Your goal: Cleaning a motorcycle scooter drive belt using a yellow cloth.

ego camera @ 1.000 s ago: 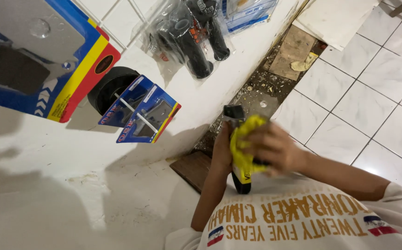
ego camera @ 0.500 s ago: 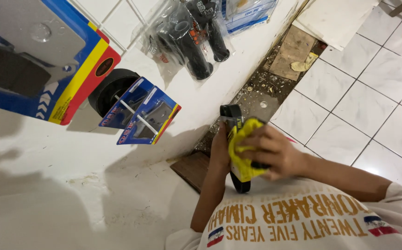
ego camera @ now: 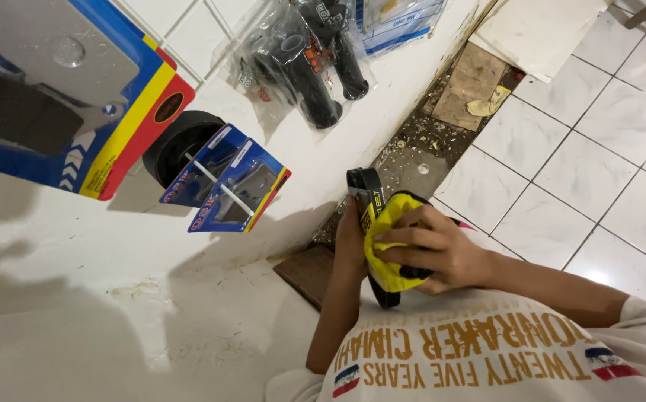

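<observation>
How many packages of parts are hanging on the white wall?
4, perhaps more beyond the frame. A large blue, yellow and red card at left; a small blue blister card below it; a clear bag of black grips at top centre; a clear bag at the top edge.

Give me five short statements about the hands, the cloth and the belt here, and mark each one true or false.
1. The right hand presses a yellow cloth against a black belt. True.
2. The left hand hangs free. False: it holds the belt.
3. The cloth is blue. False: yellow.
4. Black handlebar grips in clear bags hang on the white wall. True.
5. The floor is carpeted. False: white tiles.
</observation>
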